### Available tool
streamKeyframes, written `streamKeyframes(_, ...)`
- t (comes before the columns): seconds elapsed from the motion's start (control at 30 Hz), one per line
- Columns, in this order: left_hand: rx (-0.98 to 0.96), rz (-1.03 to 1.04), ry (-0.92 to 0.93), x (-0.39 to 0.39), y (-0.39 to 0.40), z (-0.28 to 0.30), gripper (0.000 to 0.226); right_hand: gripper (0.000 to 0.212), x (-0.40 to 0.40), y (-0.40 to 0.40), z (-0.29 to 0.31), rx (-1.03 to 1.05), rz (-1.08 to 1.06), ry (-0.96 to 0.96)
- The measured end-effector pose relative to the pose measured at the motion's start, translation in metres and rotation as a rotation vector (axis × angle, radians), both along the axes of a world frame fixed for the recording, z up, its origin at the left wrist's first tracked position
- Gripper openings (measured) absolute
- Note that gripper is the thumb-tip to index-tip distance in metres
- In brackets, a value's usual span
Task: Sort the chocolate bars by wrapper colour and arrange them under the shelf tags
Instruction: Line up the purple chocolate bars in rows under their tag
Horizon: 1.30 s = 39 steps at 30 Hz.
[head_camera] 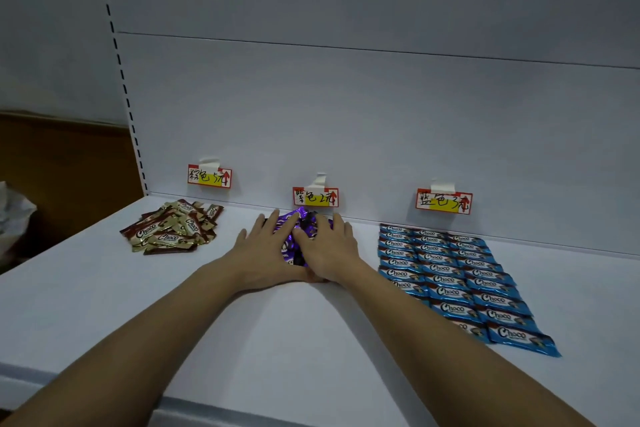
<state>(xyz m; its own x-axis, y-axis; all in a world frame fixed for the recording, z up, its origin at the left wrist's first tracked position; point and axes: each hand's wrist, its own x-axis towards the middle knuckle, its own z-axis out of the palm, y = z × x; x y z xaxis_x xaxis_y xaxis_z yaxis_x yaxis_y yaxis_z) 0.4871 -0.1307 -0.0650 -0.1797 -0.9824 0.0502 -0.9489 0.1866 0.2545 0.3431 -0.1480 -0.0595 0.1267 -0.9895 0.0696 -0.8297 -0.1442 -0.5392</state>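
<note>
Under the middle tag: purple bars, heaped, pressed between left hand and right hand, fingers straight. Left of it, brown bars; right, blue bars in rows.

Light: dim, cool, even.
Shadows: soft, under the forearms on the shelf.
Focus: slightly soft throughout.
Distortion: wide-angle bending at edges.

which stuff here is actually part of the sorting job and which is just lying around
Part of the job: purple bars under both hands, brown bars, blue bars, three shelf tags, white shelf.

Lying about: crumpled white bag, brown box.
</note>
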Motion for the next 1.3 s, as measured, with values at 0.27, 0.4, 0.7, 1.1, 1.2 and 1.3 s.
streamKeyframes(0.27,-0.006,-0.143,0.042,0.016,-0.039,0.003,0.115,0.056,0.014,-0.021,-0.004,-0.108,-0.097,-0.048)
streamKeyframes(0.4,-0.119,-0.164,0.277,0.018,-0.033,-0.004,0.11,0.037,0.009,-0.015,-0.006,-0.165,-0.075,-0.168)
streamKeyframes(0.7,-0.058,-0.182,0.332,0.021,-0.019,-0.007,0.113,0.041,0.001,-0.009,-0.001,-0.223,-0.099,-0.201)
streamKeyframes(1.1,-0.004,-0.203,0.141,0.009,-0.041,0.007,0.114,0.039,0.007,-0.021,0.007,-0.104,-0.041,-0.156)
streamKeyframes(1.2,-0.035,-0.239,0.201,0.011,-0.037,0.007,0.106,0.039,0.008,-0.016,0.007,-0.104,-0.067,-0.108)
streamKeyframes(1.3,-0.007,-0.262,0.27,0.017,-0.025,0.005,0.106,0.04,0.013,-0.004,0.004,-0.116,-0.089,-0.094)
